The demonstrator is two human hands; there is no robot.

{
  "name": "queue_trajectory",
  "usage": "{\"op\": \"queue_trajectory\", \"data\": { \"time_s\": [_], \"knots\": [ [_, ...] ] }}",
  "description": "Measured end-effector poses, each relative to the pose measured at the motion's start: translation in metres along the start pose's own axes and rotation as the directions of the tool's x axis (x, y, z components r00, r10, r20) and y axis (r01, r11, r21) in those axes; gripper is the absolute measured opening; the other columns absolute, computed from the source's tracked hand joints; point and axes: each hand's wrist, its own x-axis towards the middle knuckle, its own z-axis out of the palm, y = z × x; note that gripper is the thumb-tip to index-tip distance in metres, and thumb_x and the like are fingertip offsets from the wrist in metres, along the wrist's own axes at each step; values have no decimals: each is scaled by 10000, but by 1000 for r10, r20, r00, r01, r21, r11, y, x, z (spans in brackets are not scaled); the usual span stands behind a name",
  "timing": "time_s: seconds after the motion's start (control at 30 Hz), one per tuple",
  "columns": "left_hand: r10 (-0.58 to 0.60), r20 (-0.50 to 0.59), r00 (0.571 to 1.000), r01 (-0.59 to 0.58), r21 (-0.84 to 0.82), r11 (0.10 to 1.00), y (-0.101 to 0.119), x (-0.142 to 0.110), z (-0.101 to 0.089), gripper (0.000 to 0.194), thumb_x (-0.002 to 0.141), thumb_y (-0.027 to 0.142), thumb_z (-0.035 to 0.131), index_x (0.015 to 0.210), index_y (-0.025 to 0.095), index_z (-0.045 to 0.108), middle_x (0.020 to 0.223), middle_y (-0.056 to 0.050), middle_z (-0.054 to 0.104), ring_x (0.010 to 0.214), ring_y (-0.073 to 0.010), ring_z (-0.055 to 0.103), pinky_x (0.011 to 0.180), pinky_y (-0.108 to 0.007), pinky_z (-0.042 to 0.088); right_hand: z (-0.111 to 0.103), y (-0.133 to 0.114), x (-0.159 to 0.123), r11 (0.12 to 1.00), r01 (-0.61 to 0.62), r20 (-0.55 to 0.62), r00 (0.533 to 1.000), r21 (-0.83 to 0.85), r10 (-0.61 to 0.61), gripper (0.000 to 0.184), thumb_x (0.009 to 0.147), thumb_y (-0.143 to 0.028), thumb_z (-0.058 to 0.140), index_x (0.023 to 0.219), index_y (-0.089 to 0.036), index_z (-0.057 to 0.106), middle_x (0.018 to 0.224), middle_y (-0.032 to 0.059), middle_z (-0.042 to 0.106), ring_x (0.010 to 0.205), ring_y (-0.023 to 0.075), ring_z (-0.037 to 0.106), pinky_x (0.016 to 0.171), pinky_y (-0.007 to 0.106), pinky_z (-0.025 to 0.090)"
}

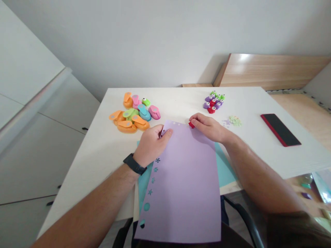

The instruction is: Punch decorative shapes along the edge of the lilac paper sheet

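A sheet of purple paper [186, 182] hangs partly over the front of the table, with shaped holes punched down its left side and small ones along the top edge. My left hand [154, 143] grips its upper left edge, thumb on top. At the top right edge, my right hand [205, 126] closes round a small red craft punch [191, 125], mostly covered by the fingers. Light blue paper [225, 168] lies beneath the purple sheet.
Larger orange, pink, green and blue punches [126, 126] sit at the back left. Small punches with eyes [212, 102] cluster at the back right. Beside them lie paper cutouts [234, 120]. A black and red flat case [280, 129] rests on the white table [103, 144].
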Motion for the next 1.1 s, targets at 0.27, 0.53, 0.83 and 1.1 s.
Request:
{"op": "queue_trajectory", "data": {
  "time_s": [0.27, 0.53, 0.83, 1.1],
  "knots": [
    [-13, 1, 1000, 13, -1, 1000, 0, 0, 0, 339, 949, 474, 530, 756, 198, 576, 613, 27, 523, 566, -132, 430, 528, -270, 268, 1, 1, 1, 1000, -9, -14, 1000, 3, 9, 350, 1022, -497, 435, 1041, -222, 650, 988, 42, 715, 904, 194, 615, 812, 323, 474],
    [-16, -12, 1000, 16, 3, 1000, 2, -1, -1, 347, 945, 473, 533, 727, 204, 548, 591, 31, 492, 558, -134, 429, 527, -273, 267, 0, 1, 1, 1000, -14, -31, 999, -2, 14, 359, 1028, -502, 425, 1017, -222, 650, 998, 45, 722, 922, 201, 626, 834, 333, 474],
    [-16, 13, 1000, 16, -22, 1000, 1, 0, 0, 335, 942, 484, 535, 805, 193, 625, 639, 16, 566, 571, -136, 445, 526, -268, 271, 4, -1, -1, 1000, 9, -16, 1000, 10, -9, 341, 1016, -505, 455, 1098, -233, 643, 989, 28, 708, 863, 182, 600, 771, 306, 469],
    [-18, 27, 999, 18, -4, 1000, 1, 0, 0, 342, 947, 488, 529, 801, 194, 625, 621, 23, 543, 568, -135, 440, 524, -265, 272, 2, 0, 1, 1000, 2, -49, 999, -17, -3, 347, 1020, -505, 441, 1065, -224, 641, 984, 40, 714, 903, 195, 613, 824, 327, 471]
  ]
}}
